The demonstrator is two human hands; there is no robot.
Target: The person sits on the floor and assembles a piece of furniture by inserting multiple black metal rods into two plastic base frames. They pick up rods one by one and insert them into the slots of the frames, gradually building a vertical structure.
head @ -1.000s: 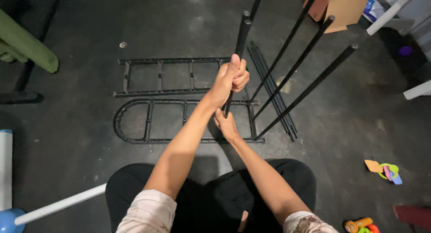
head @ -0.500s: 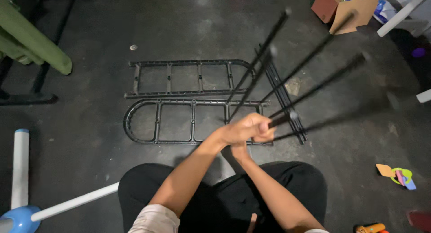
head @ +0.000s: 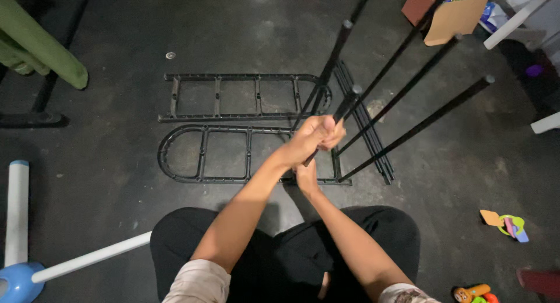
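Overhead, a seated person in black trousers works on a dark, scuffed concrete floor (head: 116,139), where slim black metal poles rise toward the camera from a flat rack panel. The left hand (head: 318,133) is wrapped tight around one round, matte black pole (head: 344,104), fingers curled fully closed over the shaft just below its capped upper end. The right hand (head: 305,176) sits directly beneath it, low by the pole's foot at the near rail of the panel; its fingers are hidden under the left forearm, so whether it grips anything cannot be told. Two black plastic shelf panels lie flat side by side on the floor, each a long ladder-like frame with one rounded end: the nearer panel (head: 204,154) carries the standing poles, the farther panel (head: 233,97) lies just beyond it. Three more poles (head: 408,131) lean up and to the right from the nearer panel's end, and a bundle of thin black rods (head: 364,128) lies on the floor beside them. A brown cardboard box (head: 449,14) stands well apart at top right.
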